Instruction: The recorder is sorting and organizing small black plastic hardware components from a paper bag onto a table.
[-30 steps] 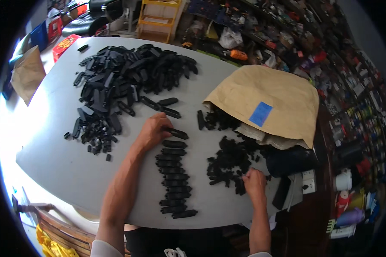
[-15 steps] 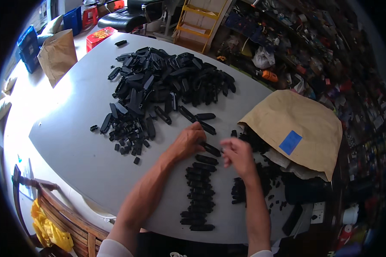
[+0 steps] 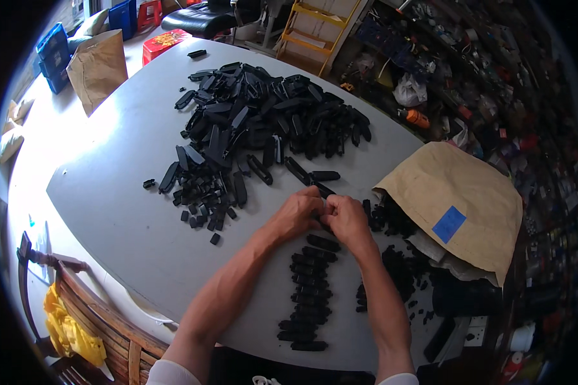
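My left hand (image 3: 302, 212) and my right hand (image 3: 347, 219) meet over the middle of the table, fingertips closed together. Between them is a long black plastic part, now almost wholly covered by the fingers. My right fingers are pinched at its end; whether they also hold a small piece is hidden. Below the hands, a column of similar black plastic parts (image 3: 313, 290) runs toward the table's near edge, each lying crosswise. Just beyond the fingers lie a few loose black parts (image 3: 325, 175).
A large heap of black parts (image 3: 257, 115) covers the table's (image 3: 122, 192) far side, with small black blocks (image 3: 202, 199) at its near left. To the right, a brown paper sack (image 3: 456, 192) lies over more small black pieces (image 3: 398, 276). A wooden chair (image 3: 103, 314) stands at lower left.
My right hand has come left to meet my left hand at the long black plastic part, which the fingers now cover. The whole view has shifted slightly.
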### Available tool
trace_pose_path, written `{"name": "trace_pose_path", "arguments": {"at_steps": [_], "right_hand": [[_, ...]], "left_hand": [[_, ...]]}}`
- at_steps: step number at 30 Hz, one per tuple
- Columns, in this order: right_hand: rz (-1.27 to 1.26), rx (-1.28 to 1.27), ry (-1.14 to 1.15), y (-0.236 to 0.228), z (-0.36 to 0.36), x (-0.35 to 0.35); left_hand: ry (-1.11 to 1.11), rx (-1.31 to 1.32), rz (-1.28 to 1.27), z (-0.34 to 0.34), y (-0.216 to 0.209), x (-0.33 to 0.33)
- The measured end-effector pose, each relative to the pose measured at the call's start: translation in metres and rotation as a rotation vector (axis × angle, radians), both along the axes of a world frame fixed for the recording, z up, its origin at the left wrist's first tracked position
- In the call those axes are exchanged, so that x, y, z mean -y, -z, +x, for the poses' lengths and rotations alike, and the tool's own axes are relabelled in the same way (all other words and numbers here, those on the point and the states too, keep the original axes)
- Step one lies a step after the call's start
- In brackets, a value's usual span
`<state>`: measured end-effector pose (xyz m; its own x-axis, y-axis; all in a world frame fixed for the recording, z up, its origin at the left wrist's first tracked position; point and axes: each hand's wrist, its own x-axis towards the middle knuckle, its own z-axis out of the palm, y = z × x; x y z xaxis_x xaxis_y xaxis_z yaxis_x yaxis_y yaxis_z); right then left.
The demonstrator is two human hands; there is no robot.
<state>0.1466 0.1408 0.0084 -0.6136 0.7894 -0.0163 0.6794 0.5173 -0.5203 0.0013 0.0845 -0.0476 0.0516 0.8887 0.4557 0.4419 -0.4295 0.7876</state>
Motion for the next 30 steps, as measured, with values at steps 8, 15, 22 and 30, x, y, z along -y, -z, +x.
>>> {"name": "trace_pose_path", "arguments": {"at_steps": [8, 15, 22, 30], "right_hand": [[-0.043, 0.038, 0.110, -0.002, 0.004, 0.005], [-0.206, -0.068, 0.159, 0.004, 0.006, 0.005], [-0.106, -0.103, 0.179, 0.000, 0.003, 0.014], [-0.251, -0.107, 0.126, 0.020, 0.010, -0.015]], "left_hand": [[0.007, 0.030, -0.036, 0.001, -0.004, 0.000], [0.021, 0.014, -0.021, 0.001, -0.007, -0.001], [0.004, 0.035, -0.084, 0.002, -0.009, -0.002], [0.010, -0.006, -0.020, 0.000, -0.001, -0.003]]}}
